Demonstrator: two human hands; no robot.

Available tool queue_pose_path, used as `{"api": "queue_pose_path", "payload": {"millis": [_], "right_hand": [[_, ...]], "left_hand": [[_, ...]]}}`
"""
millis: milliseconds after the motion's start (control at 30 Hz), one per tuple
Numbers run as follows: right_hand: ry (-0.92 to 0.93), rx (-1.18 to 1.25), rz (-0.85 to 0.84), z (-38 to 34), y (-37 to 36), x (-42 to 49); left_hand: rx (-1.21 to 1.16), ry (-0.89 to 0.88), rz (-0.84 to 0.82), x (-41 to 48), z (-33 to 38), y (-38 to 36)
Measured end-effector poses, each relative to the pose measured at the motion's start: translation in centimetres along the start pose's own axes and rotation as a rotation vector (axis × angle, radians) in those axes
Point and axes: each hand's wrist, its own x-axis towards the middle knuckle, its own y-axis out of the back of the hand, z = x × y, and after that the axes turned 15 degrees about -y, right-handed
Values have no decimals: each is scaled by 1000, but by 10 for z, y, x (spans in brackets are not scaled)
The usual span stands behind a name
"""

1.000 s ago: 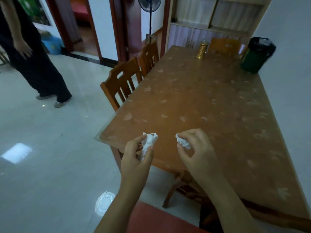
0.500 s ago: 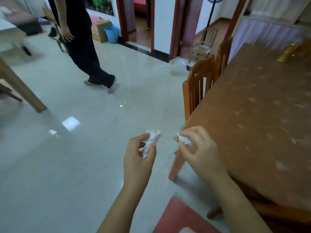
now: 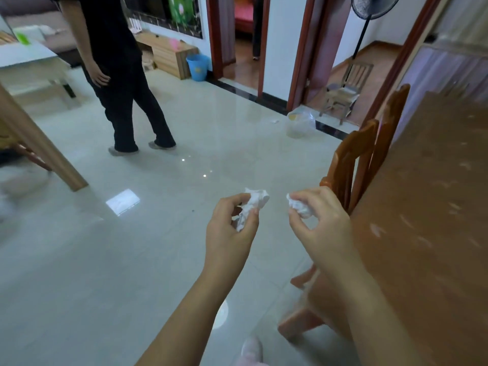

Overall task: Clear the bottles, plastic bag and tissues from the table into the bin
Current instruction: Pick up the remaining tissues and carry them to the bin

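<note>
My left hand [image 3: 229,228] pinches a crumpled white tissue [image 3: 252,206] between thumb and fingers, out over the tiled floor. My right hand [image 3: 320,223] grips a second balled-up white tissue [image 3: 299,206] at about the same height, just left of the brown table [image 3: 433,202]. The two hands are a short gap apart. A clear plastic bag [image 3: 301,122] stands on the floor by the far doorway. A blue bin [image 3: 197,66] stands against the far wall near a wooden cabinet.
A person in black [image 3: 118,75] stands on the floor to the far left. Two wooden chairs [image 3: 351,165] are pushed in at the table's left side. A light wooden table leg [image 3: 42,143] slants at the left. A standing fan [image 3: 367,27] and a small chair are by the doorway.
My view has swung left, away from the table top towards the open floor. Both hands keep their tissues and have left the table edge. The person in black has stepped closer to the middle.
</note>
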Motion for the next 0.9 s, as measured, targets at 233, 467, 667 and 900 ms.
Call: {"api": "queue_pose_path", "payload": {"millis": [233, 467, 667, 900], "right_hand": [[17, 6, -4, 16, -26, 94], [-81, -50, 32, 44, -54, 166], [-176, -191, 118, 60, -97, 257], [-276, -213, 253, 64, -145, 371]], "left_hand": [[-10, -25, 21, 90, -25, -36], [-45, 21, -47, 170, -64, -70], [-109, -31, -153, 279, -109, -100], [-168, -66, -315, 417, -159, -123]]}}
